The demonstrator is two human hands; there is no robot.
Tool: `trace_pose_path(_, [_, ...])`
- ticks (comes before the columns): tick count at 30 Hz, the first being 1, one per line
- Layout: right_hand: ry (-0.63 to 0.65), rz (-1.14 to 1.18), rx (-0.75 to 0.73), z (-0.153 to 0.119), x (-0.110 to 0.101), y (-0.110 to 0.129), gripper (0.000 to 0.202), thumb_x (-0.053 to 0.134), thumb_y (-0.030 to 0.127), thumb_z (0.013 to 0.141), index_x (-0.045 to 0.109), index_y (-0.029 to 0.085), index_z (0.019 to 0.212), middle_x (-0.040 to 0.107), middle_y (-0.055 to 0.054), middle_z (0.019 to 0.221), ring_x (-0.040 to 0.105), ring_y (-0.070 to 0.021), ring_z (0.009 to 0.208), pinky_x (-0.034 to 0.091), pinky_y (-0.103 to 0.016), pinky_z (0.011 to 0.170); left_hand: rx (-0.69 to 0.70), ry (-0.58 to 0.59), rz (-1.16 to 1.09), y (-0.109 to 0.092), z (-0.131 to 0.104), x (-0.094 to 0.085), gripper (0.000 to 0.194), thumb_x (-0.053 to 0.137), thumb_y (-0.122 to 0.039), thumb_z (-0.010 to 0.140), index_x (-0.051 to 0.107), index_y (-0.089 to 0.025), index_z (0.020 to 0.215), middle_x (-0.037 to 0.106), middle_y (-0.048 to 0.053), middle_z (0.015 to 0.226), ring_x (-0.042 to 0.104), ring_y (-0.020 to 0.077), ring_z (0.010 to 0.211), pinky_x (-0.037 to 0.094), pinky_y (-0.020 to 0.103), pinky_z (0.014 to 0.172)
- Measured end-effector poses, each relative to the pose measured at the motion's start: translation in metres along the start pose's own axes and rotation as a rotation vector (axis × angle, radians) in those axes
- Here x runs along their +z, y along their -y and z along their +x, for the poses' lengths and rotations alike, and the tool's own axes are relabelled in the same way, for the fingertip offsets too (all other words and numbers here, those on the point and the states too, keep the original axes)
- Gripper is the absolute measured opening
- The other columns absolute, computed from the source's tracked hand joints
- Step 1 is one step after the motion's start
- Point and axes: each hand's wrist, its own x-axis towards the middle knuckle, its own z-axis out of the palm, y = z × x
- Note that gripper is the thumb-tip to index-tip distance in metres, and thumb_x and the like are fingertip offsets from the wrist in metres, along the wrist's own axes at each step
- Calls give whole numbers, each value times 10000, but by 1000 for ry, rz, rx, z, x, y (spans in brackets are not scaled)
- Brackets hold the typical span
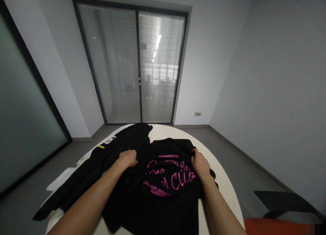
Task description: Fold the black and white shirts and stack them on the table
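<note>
A black shirt with pink lettering on it lies spread over the white round table. My left hand is closed on the shirt's left side, its fingers curled into the black cloth. At the opposite side, my right hand pinches the shirt's edge near the shoulder, thumb and fingers together. Some folds show in the printed area between the hands. Left of the shirt lies another black garment with yellow and white marks, passing under or beside my left forearm; where the two dark cloths meet is hard to make out.
The white table has a curved edge to the right and far side. White cloth hangs over its left edge. An orange-red seat and a black chair part stand at lower right. Glass doors with blinds are beyond.
</note>
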Motion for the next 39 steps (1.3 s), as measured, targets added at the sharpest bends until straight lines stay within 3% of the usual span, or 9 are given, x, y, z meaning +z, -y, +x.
trace_pose_path(4, [-8,4,9,-2,-3,1,343,357,214,933,582,220,1191,678,-90,1007,662,-235,854,458,-331,705,55,-26,4,-4,-3,1,132,663,-251,761,722,-192,863,741,159,1044,706,332,975,537,394,785])
trace_pose_path(8, [-21,35,-47,-2,0,-3,373,357,187,931,655,247,1148,673,-72,1139,647,-220,1002,469,-308,801,72,-130,-4,-8,-3,-6,244,535,-293,856,683,-193,1022,719,174,1091,694,347,990,524,431,794])
trace_pose_path(11, [-72,46,-75,-1,5,-6,388,377,204,925,664,228,1185,658,-65,1213,616,-227,1080,470,-310,884,63,-214,-18,-10,1,-15,347,461,-402,908,650,-204,1122,714,170,1102,682,358,1013,514,458,822])
trace_pose_path(15, [-112,27,-113,1,11,-8,417,403,227,920,633,212,1266,615,-61,1314,566,-239,1136,446,-324,966,26,-226,-33,-7,11,-23,487,432,-584,901,704,-194,1008,732,182,1034,690,372,978,523,449,805])
trace_pose_path(18, [-108,-12,-113,3,13,-8,450,414,229,920,593,203,1332,564,-72,1388,529,-259,1197,428,-351,991,16,-220,-20,-2,18,-21,310,607,-444,833,705,-198,994,736,153,1048,690,326,1006,521,378,832])
trace_pose_path(22, [-111,-31,-124,5,15,-10,484,410,209,916,547,197,1381,518,-77,1437,515,-259,1244,420,-361,1009,-34,-210,1,6,23,-15,284,705,-254,727,711,-168,997,725,186,1086,691,351,1006,532,391,810])
trace_pose_path(26, [-110,-9,-130,6,17,-10,520,388,191,913,494,172,1422,462,-102,1480,555,-240,1218,422,-349,1022,-80,-242,-22,11,29,-19,230,682,-295,751,737,-177,940,729,194,1068,684,377,1012,531,441,817])
trace_pose_path(32, [-125,25,-152,10,18,-6,515,356,243,941,470,154,1435,426,-118,1501,512,-241,1279,413,-351,1050,-142,-405,-161,32,51,-43,344,520,-413,876,723,-258,1107,727,118,1135,665,333,1074,519,412,866])
trace_pose_path(39, [-98,33,-197,20,9,13,525,343,313,964,460,128,1440,411,-131,1509,480,-269,1304,414,-371,1050,-161,-516,-295,57,79,-53,438,432,-310,930,610,-193,1313,661,108,1292,626,282,1168,470,353,979])
